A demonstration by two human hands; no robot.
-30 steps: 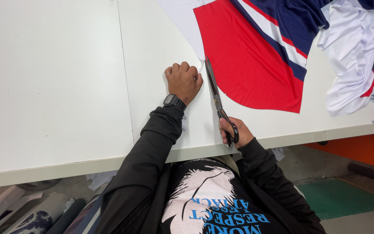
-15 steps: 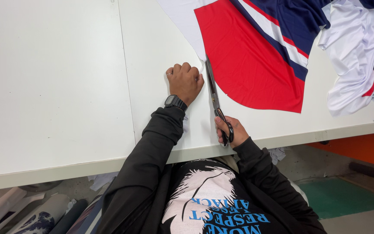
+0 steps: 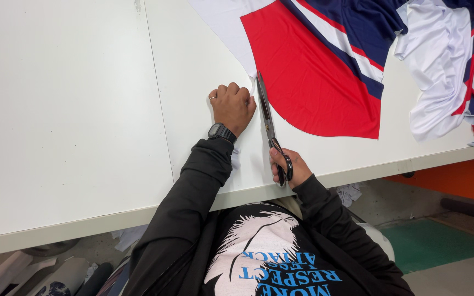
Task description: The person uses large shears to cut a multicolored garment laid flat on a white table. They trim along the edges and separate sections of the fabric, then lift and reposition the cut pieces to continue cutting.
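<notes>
Mid-cut at frame centre: right hand (image 3: 291,167) closed on long black-handled steel scissors (image 3: 270,129), left hand (image 3: 232,107) fisted, pinning white fabric (image 3: 231,27) on the worktop (image 3: 72,109).

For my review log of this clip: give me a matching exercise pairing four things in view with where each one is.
1. scissors
2. left hand
3. red fabric panel
4. wristwatch

A. knuckles up, on the white table
B. on the left wrist
C. held in the right hand
D. spread flat beyond the blades

Pairs: 1-C, 2-A, 3-D, 4-B
</notes>
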